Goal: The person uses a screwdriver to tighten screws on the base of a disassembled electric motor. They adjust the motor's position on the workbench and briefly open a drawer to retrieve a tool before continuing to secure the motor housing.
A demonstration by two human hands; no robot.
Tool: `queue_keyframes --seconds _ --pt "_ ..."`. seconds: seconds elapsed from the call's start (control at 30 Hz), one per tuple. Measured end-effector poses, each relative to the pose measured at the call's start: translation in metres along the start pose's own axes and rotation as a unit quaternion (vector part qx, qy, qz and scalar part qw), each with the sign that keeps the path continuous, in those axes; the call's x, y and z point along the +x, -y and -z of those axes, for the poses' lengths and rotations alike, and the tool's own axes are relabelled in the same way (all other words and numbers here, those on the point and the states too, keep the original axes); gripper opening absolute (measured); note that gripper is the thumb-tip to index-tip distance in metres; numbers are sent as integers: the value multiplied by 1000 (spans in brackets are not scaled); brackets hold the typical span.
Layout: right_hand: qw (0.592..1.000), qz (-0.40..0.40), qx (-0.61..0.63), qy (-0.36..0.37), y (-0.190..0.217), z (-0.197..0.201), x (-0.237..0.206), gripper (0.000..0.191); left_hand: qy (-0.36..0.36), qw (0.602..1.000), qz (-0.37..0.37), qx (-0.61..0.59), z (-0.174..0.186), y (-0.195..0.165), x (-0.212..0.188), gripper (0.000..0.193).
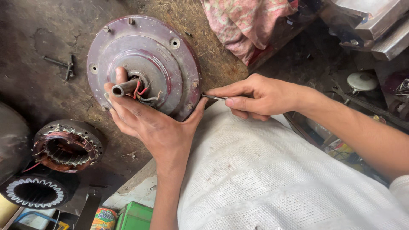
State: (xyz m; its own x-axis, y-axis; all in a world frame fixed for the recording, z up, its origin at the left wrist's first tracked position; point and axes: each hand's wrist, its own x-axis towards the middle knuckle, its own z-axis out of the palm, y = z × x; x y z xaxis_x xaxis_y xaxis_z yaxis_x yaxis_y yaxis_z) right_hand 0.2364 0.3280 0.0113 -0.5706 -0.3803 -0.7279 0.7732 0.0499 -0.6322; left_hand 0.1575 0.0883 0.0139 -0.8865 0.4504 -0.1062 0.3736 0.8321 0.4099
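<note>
The round maroon metal motor housing [145, 64] stands on edge at the middle of the dark, dusty desk [30, 85]. The left hand [147, 121] cups its near side from below, fingers closed around the rim and thumb by the grey metal shaft [123, 88] with red wires. The right hand [255, 96] pinches a thin silver metal tool [212, 97] whose tip touches the housing's right edge. A copper-wound stator [68, 147] lies near left; a pink patterned cloth [247, 21] lies far right.
</note>
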Motion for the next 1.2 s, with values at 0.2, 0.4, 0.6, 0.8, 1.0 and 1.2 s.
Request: queue_keyframes --seconds 0.2,0.4,0.6,0.8,1.0,1.2 --pt "999 31 -12 11 -8 2 5 51 1 1000 -5 -13 2 2 2 159" --pt "885 171 -412 -135 17 -16 -11 56 -3 1000 7 -20 2 0 4 160" --pt "857 135 -427 -256 9 -29 -21 40 -17 1000 1 -18 -2 -5 7 163" --pt "994 47 -41 -88 18 -5 9 36 -1 1000 18 -8 -1 -3 4 161" --pt "709 223 -609 -278 35 -22 -16 39 -8 1000 20 9 -5 -4 3 161" --pt "759 254 -489 -346 35 -31 -12 27 -19 1000 5 21 -6 -6 4 158"
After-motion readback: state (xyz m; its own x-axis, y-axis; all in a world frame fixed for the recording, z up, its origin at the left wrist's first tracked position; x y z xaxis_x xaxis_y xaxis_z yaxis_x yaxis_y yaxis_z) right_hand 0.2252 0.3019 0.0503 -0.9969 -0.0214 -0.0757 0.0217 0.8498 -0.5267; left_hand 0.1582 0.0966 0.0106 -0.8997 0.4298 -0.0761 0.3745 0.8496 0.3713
